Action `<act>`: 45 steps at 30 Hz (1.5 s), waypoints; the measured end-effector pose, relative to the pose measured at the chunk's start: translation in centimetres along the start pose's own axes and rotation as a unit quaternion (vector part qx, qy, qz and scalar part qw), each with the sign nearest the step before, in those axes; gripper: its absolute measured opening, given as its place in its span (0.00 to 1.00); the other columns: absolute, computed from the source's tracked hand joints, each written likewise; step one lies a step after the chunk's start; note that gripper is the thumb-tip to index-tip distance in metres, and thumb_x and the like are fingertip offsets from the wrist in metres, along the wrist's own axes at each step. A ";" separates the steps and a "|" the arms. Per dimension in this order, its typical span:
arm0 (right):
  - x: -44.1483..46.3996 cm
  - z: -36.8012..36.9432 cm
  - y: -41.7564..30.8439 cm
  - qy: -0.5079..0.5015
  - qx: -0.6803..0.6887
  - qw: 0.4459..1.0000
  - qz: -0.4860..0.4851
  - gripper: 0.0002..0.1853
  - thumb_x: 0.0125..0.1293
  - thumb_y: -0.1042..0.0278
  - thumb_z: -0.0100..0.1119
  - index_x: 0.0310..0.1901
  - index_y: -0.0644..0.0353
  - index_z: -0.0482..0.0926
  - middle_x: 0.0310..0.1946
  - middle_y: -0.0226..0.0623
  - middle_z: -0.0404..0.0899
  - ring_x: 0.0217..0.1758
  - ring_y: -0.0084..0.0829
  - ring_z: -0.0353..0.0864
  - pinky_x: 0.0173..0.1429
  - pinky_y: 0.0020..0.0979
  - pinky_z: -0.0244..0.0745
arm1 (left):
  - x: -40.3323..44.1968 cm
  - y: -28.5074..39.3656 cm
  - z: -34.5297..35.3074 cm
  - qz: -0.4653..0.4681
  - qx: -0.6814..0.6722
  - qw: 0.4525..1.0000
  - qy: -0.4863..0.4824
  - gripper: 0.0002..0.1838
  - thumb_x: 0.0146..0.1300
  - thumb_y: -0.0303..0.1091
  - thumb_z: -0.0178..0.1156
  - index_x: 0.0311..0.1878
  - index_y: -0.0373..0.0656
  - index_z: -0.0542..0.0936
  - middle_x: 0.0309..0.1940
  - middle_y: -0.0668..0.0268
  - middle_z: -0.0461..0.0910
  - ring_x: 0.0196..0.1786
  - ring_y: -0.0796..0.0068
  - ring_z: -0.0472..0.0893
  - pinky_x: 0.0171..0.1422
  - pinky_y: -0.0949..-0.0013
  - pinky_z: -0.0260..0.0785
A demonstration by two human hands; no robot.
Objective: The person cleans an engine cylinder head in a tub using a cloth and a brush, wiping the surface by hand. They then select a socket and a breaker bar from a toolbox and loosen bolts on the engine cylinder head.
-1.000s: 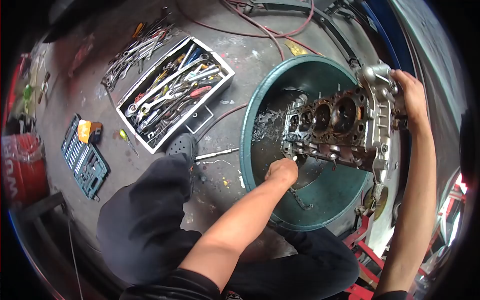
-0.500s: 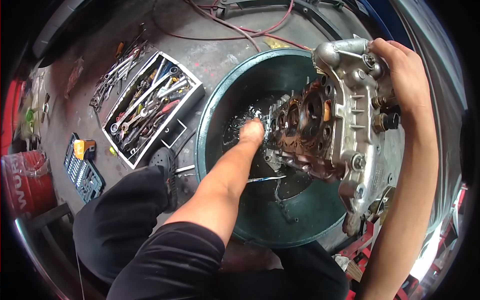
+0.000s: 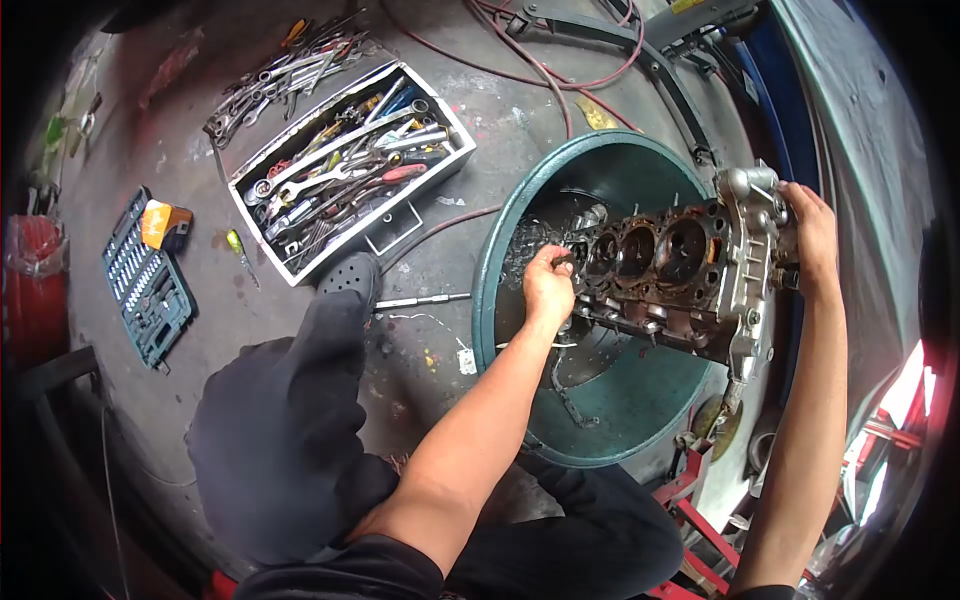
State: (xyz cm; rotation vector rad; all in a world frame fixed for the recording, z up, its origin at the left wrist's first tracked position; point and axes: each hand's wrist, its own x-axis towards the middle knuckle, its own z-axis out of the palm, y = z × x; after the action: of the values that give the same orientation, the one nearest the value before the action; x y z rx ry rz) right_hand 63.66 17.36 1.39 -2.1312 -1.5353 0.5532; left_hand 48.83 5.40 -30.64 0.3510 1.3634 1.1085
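L hand point(image 3: 550, 288) is shifting to inner end of engine block point(image 3: 662, 268), seemingly curled, can't tell on what; R hand point(image 3: 808, 235) is gripping outer end. Block's jutting into tub point(image 3: 487, 290), prob. heavy, rigid, slick; ends hold best.

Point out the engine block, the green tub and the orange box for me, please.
Engine block point(image 3: 661, 279), head view: flat face, between two round bores.
Green tub point(image 3: 486, 287), head view: left side of its rim.
Orange box point(image 3: 161, 223), head view: its orange face.

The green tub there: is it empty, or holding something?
Not empty: dark, glinting liquid shows in the bottom of the tub, and a slim dark piece lies there too. I cannot tell the liquid's depth.
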 end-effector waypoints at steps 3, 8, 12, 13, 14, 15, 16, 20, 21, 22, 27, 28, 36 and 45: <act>0.3 -0.4 0.2 -0.016 -0.028 0.999 -0.003 0.14 0.66 0.58 0.56 0.39 0.62 0.82 0.33 0.28 0.79 0.36 0.20 0.75 0.44 0.24 0.68 | 0.2 0.0 -0.3 0.075 0.004 0.997 -0.031 0.14 0.61 0.21 0.60 0.51 0.41 0.79 0.34 0.61 0.82 0.39 0.73 0.80 0.48 0.68 0.71; 0.5 -0.2 0.4 -0.010 0.041 0.999 0.022 0.14 0.68 0.60 0.55 0.40 0.62 0.82 0.34 0.27 0.79 0.37 0.20 0.74 0.45 0.23 0.68 | -0.1 2.6 1.2 0.022 -0.103 0.991 -0.078 0.13 0.60 0.19 0.63 0.46 0.41 0.73 0.31 0.67 0.78 0.36 0.78 0.77 0.44 0.73 0.70; 0.4 -0.4 0.3 -0.023 0.034 0.999 0.024 0.13 0.67 0.60 0.55 0.41 0.62 0.82 0.36 0.27 0.79 0.39 0.20 0.75 0.47 0.24 0.68 | 0.1 1.8 3.6 0.105 0.027 0.981 -0.162 0.04 0.63 0.24 0.61 0.40 0.40 0.79 0.28 0.64 0.80 0.31 0.66 0.79 0.41 0.67 0.72; 0.3 -0.3 0.2 -0.022 0.035 0.999 0.024 0.13 0.67 0.60 0.55 0.41 0.62 0.82 0.36 0.27 0.79 0.39 0.20 0.75 0.47 0.24 0.68 | -1.2 3.0 3.0 0.142 0.118 0.973 -0.140 0.04 0.64 0.26 0.61 0.41 0.38 0.80 0.28 0.61 0.80 0.31 0.59 0.80 0.42 0.63 0.73; 0.2 -0.2 0.0 -0.018 0.023 0.999 0.027 0.13 0.67 0.60 0.55 0.41 0.62 0.82 0.36 0.27 0.80 0.39 0.20 0.75 0.47 0.24 0.68 | -1.3 3.3 2.4 0.197 0.173 0.952 -0.162 0.12 0.64 0.29 0.60 0.48 0.35 0.80 0.31 0.55 0.80 0.37 0.49 0.81 0.49 0.58 0.74; 0.2 -0.3 0.0 -0.013 0.012 0.999 0.029 0.13 0.67 0.60 0.55 0.41 0.62 0.82 0.36 0.27 0.80 0.40 0.20 0.75 0.48 0.24 0.68 | -1.7 3.3 2.0 0.200 0.172 0.951 -0.162 0.12 0.64 0.29 0.60 0.48 0.35 0.80 0.31 0.55 0.80 0.37 0.49 0.81 0.49 0.58 0.74; 0.5 -0.5 0.5 -0.028 0.020 0.999 0.025 0.14 0.67 0.60 0.55 0.41 0.62 0.82 0.37 0.28 0.80 0.40 0.20 0.75 0.48 0.24 0.68 | -2.6 2.9 1.7 0.266 0.184 0.934 -0.150 0.14 0.63 0.28 0.60 0.51 0.36 0.80 0.32 0.55 0.79 0.40 0.50 0.81 0.50 0.59 0.74; -0.2 -0.1 -0.2 -0.011 0.010 1.000 0.021 0.14 0.67 0.59 0.56 0.40 0.62 0.82 0.35 0.27 0.80 0.39 0.20 0.75 0.47 0.24 0.68 | -2.4 2.8 0.5 0.305 0.232 0.902 -0.200 0.19 0.63 0.26 0.58 0.58 0.39 0.80 0.36 0.52 0.79 0.46 0.52 0.80 0.54 0.60 0.73; -0.2 -0.1 -0.3 -0.011 0.005 1.000 0.022 0.14 0.67 0.59 0.56 0.40 0.62 0.82 0.35 0.27 0.80 0.38 0.20 0.75 0.46 0.24 0.68 | -1.8 3.0 0.7 0.275 0.240 0.901 -0.234 0.18 0.63 0.25 0.58 0.57 0.38 0.80 0.36 0.52 0.79 0.46 0.51 0.80 0.54 0.60 0.74; -0.1 -0.1 -0.3 -0.012 0.001 1.000 0.022 0.14 0.67 0.59 0.56 0.39 0.62 0.82 0.34 0.26 0.80 0.37 0.20 0.75 0.46 0.24 0.68 | -1.5 3.4 0.9 0.265 0.195 0.918 -0.222 0.17 0.62 0.25 0.58 0.54 0.38 0.81 0.38 0.51 0.81 0.45 0.50 0.81 0.54 0.59 0.74; 0.5 -0.4 0.5 -0.019 0.001 1.000 0.013 0.14 0.67 0.58 0.56 0.38 0.61 0.82 0.33 0.26 0.79 0.36 0.18 0.74 0.44 0.23 0.67 | -4.0 4.3 1.4 0.270 0.242 0.913 -0.185 0.15 0.63 0.25 0.56 0.52 0.39 0.81 0.35 0.51 0.81 0.42 0.49 0.82 0.47 0.54 0.76; 0.4 -0.4 0.5 -0.006 -0.003 1.000 0.004 0.13 0.68 0.59 0.56 0.37 0.61 0.82 0.32 0.25 0.78 0.36 0.18 0.73 0.44 0.23 0.66 | -4.5 4.2 1.3 0.288 0.250 0.909 -0.167 0.16 0.62 0.24 0.56 0.52 0.40 0.82 0.35 0.51 0.80 0.41 0.50 0.82 0.47 0.54 0.75; 2.0 -1.7 2.3 -0.046 -0.006 0.999 -0.015 0.12 0.68 0.61 0.55 0.36 0.61 0.80 0.31 0.23 0.74 0.36 0.16 0.69 0.43 0.21 0.62 | -6.4 4.4 3.1 0.231 0.264 0.933 -0.083 0.19 0.61 0.23 0.51 0.54 0.39 0.80 0.39 0.51 0.77 0.48 0.49 0.78 0.52 0.52 0.74; 2.3 -2.1 2.8 -0.055 -0.003 0.998 -0.035 0.12 0.70 0.60 0.55 0.35 0.61 0.79 0.32 0.24 0.76 0.37 0.17 0.72 0.45 0.22 0.65 | -6.7 5.2 3.0 0.183 0.288 0.933 -0.114 0.23 0.59 0.22 0.53 0.59 0.41 0.78 0.44 0.53 0.77 0.51 0.51 0.76 0.55 0.52 0.72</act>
State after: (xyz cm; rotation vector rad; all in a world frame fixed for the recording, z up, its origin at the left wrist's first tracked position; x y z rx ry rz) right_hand 67.67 18.55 1.38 -2.0724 -1.6666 0.6521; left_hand 50.50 3.86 -21.95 1.1671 1.4258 0.9048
